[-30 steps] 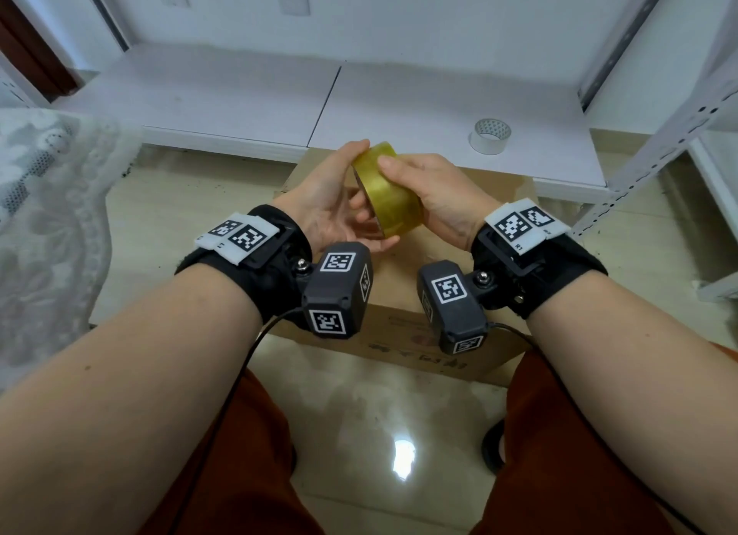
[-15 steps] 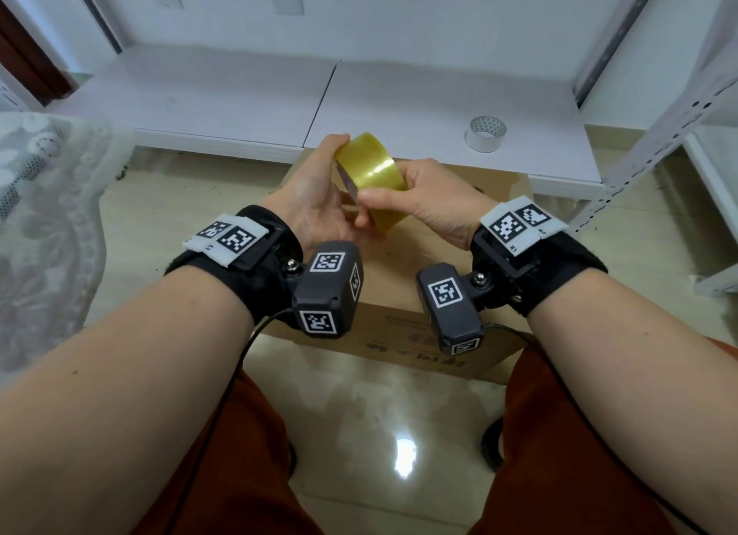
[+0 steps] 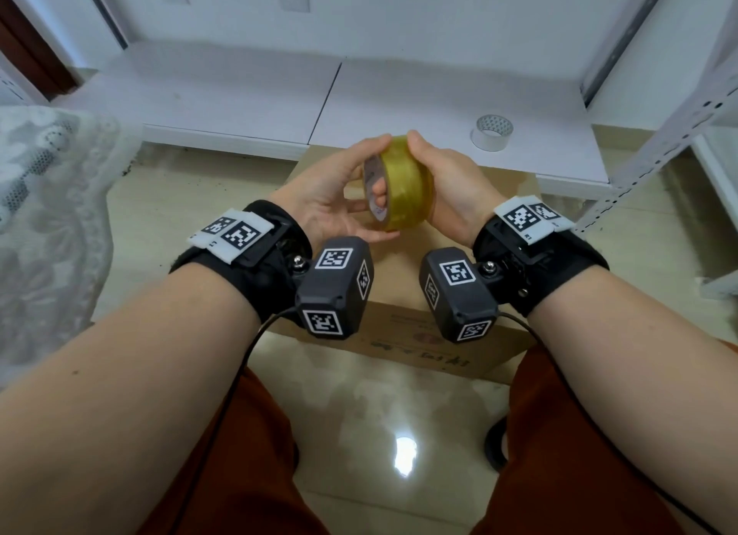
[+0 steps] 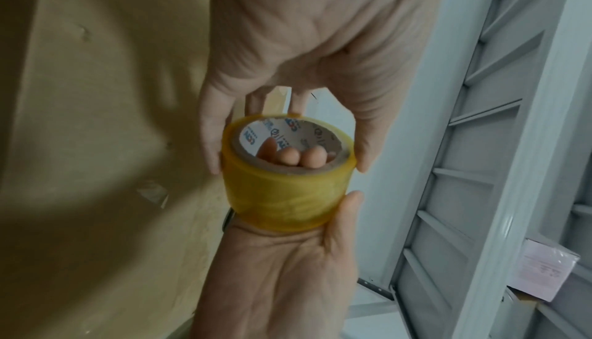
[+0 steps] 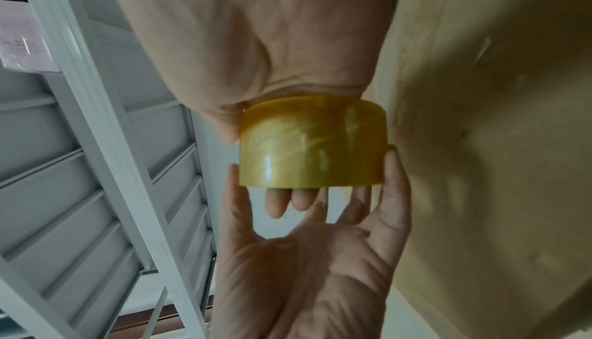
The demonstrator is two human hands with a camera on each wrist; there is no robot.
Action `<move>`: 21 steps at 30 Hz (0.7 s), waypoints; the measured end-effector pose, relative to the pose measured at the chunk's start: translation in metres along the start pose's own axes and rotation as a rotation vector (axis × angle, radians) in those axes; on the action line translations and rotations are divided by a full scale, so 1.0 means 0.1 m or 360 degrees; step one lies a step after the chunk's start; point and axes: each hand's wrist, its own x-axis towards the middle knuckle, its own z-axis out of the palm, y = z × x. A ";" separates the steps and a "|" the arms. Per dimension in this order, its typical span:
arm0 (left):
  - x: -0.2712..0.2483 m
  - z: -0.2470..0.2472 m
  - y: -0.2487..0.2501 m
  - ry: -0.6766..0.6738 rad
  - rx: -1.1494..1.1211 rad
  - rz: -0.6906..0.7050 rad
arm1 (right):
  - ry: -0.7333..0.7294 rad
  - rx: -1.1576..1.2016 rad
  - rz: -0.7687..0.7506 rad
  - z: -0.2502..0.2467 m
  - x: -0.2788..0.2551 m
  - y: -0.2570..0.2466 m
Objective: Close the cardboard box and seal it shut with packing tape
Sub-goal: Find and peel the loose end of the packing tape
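Note:
The yellow packing tape roll (image 3: 405, 185) is held in the air over the closed cardboard box (image 3: 396, 268), its core facing left. My right hand (image 3: 451, 191) has several fingers pushed through the core, and its thumb lies along the outside. My left hand (image 3: 339, 199) grips the roll's left rim between thumb on top and fingers below. In the left wrist view the right fingertips (image 4: 290, 156) show inside the roll (image 4: 281, 197). The right wrist view shows the roll (image 5: 312, 147) against my right palm (image 5: 256, 40), with the left hand (image 5: 304, 268) below it.
A white tape roll (image 3: 492, 131) stands on the low white platform (image 3: 239, 91) behind the box. A perforated metal shelf upright (image 3: 659, 143) rises at the right. Lace cloth (image 3: 48, 215) hangs at the left. My knees flank glossy floor tiles (image 3: 399, 414).
The roll has turned so its core faces left. My right fingers have slid into the core, and my left hand has moved onto the rim.

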 end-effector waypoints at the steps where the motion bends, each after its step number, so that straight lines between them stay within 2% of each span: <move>1: 0.00 0.00 0.00 0.0008 -0.0036 -0.0025 | -0.0027 -0.0006 -0.0010 0.00 0.00 0.00; 14: 0.10 -0.09 0.04 0.0057 -0.0219 -0.0208 | -0.0280 -0.0380 -0.0249 -0.02 -0.05 0.02; 18: 0.10 -0.09 0.03 -0.0004 -0.0188 -0.0147 | -0.0218 -0.0440 -0.0253 -0.01 -0.06 0.03; 21: 0.06 -0.05 0.03 0.0024 -0.0086 -0.0015 | -0.0113 -0.0422 -0.0252 0.00 -0.04 0.06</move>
